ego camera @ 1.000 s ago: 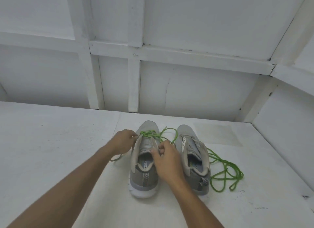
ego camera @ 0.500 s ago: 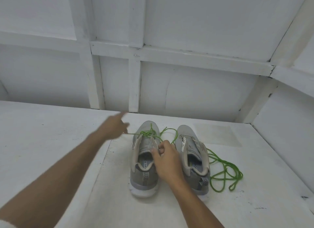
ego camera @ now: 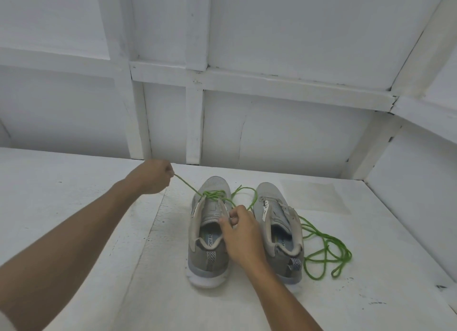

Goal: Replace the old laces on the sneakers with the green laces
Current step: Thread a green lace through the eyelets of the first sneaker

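Observation:
Two grey sneakers stand side by side, toes pointing away from me. A green lace [ego camera: 213, 194] is threaded through the front eyelets of the left sneaker [ego camera: 209, 256]. My left hand [ego camera: 150, 178] grips one end of that lace, stretched taut up and to the left. My right hand [ego camera: 243, 234] pinches the lace at the left sneaker's right eyelet edge. The right sneaker [ego camera: 279, 229] has no lace in its eyelets. A second green lace [ego camera: 329, 254] lies looped on the floor to its right.
The sneakers stand on a white painted floor [ego camera: 74, 207]. A white panelled wall [ego camera: 272, 133] rises just behind them, and another white wall [ego camera: 420, 182] closes the right side.
My left hand has risen from the left sneaker's side and moved up and left, pulling the green lace end taut. My right hand has stayed at the eyelets.

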A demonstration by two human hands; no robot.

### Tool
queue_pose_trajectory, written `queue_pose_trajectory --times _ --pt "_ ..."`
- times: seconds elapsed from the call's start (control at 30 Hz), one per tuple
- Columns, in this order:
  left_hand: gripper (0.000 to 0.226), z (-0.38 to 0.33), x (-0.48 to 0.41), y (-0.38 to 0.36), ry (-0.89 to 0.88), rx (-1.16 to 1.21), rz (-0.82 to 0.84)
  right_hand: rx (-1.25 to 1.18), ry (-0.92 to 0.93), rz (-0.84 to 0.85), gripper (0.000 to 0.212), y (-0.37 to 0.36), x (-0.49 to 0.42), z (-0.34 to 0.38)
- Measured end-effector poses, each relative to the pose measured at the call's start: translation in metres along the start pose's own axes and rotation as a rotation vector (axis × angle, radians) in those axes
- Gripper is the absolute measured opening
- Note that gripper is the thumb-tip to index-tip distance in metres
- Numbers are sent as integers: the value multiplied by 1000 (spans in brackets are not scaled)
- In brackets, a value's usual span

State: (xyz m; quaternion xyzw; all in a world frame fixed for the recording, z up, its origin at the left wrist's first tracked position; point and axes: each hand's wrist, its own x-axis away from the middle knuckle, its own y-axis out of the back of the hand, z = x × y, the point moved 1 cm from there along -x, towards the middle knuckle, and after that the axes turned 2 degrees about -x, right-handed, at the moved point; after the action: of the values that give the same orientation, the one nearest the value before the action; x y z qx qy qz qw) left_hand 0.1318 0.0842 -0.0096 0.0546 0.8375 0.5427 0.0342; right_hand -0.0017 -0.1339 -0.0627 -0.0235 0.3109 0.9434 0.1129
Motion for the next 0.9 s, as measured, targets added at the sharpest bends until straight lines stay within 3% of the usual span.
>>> queue_pose_trajectory --times 0.17,0.37,0.53,0.73,0.9 --pt "23 -3 5 9 14 0 -9 -7 2 3 17 0 0 0" --pt "17 -11 8 12 -12 61 128 36 -15 56 18 7 -6 5" --pt "25 -37 15 2 -139 158 180 134 -45 121 39 12 -32 16" --pt "11 -72 20 -31 -216 320 129 233 -67 184 29 6 -54 28" --pt "9 -75 19 -53 -187 309 61 129 -130 187 23 5 -59 20"
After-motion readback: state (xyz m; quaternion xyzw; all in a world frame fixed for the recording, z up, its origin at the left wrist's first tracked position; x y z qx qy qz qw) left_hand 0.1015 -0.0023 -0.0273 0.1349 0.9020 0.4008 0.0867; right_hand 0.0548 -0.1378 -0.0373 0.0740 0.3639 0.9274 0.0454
